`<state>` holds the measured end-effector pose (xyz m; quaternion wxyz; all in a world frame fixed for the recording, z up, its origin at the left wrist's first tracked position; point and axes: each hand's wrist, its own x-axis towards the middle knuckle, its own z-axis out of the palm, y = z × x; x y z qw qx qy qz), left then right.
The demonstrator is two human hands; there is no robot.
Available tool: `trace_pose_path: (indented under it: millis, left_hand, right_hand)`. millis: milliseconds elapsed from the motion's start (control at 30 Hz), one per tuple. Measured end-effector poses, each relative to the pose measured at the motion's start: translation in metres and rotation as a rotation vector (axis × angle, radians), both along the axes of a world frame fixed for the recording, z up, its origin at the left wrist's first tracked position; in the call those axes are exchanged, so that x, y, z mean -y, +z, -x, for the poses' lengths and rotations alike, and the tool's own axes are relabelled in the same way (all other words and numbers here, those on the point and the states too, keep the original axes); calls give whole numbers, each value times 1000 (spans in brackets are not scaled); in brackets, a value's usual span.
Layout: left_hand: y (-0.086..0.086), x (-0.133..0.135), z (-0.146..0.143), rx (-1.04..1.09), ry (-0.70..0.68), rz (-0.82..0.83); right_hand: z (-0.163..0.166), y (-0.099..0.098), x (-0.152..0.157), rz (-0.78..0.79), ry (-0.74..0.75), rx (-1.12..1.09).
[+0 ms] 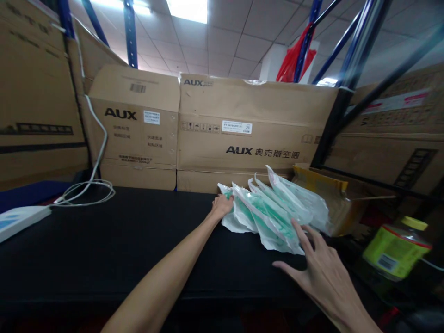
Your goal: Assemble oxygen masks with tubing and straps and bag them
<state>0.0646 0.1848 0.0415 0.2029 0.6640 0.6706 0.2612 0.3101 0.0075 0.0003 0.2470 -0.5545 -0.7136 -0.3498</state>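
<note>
Several clear plastic packets with green contents [274, 208] lie fanned out on the black table [121, 249], leaning toward the right. My left hand [222, 206] reaches far forward and its fingers are closed on the leftmost packet's edge. My right hand [317, 263] is spread wide, fingers apart, its fingertips touching the near edge of the packets. It holds nothing.
Large AUX cardboard boxes [243, 129] wall off the back of the table. An open cardboard box with yellow tape [329, 203] sits right of the packets. A green-labelled bottle [395, 249] stands at the right. A white cable [86, 192] and a white device [17, 219] lie at left. Blue rack posts rise above.
</note>
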Motion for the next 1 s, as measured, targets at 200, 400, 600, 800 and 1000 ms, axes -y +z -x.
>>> trace_pose_path:
  millis: [200,400,600,800,1000]
  left_hand:
    - [1,8,-2,45,-9,-3]
    - [-3,1,0,84,-66,38]
    - [-7,-21,7,131,-76,84]
    - [-4,-7,38,130,-34,97]
    - [20,20,66,80,-79,40]
  right_hand:
    - [14,-15,-34,83,-191,137]
    - [50,25,-64,332,-323,227]
    - [62,46,-88,529,-365,47]
    - [49,27,-77,474,-247,-39]
    - [36,8,-40,276,-94,-117]
